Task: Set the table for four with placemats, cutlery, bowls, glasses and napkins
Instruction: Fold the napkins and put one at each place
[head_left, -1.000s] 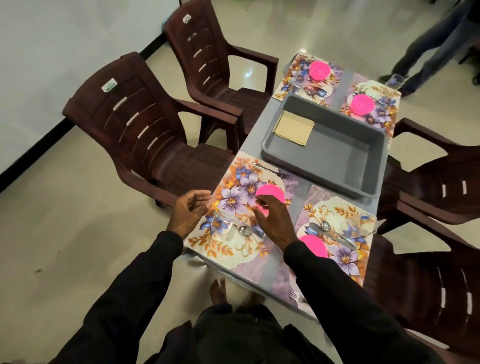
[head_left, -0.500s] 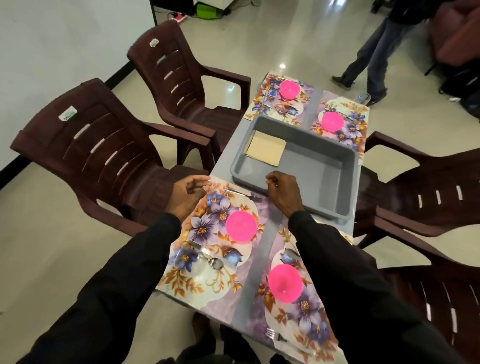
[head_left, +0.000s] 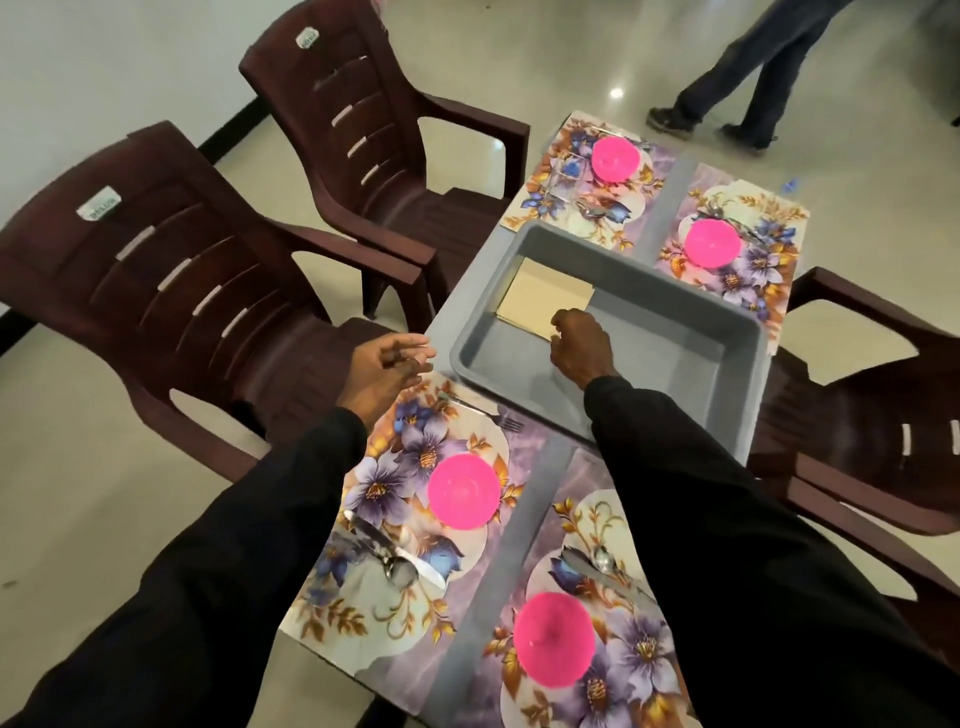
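Four floral placemats lie on the grey table, each bearing a pink bowl: near left (head_left: 464, 491), near right (head_left: 554, 644), far left (head_left: 615, 158), far right (head_left: 711, 242). A fork (head_left: 483, 410) and a knife with a spoon (head_left: 395, 561) lie on the near left placemat (head_left: 363, 613). In the table's middle stands a grey tub (head_left: 675, 353) with a stack of beige napkins (head_left: 540, 296) in its left end. My right hand (head_left: 579, 345) is inside the tub, fingers curled onto the near right corner of the napkins. My left hand (head_left: 387, 369) hovers with relaxed fingers over the table's left edge, holding nothing.
Two dark brown plastic chairs (head_left: 171, 291) (head_left: 374, 130) stand along the table's left side, and two more (head_left: 883, 395) on the right. A person's legs (head_left: 737, 78) move across the floor beyond the far end.
My right hand left the near left bowl, passed over the tub's rim and reached the napkins. My left hand drifted forward along the table's edge. The view tilted toward the tub.
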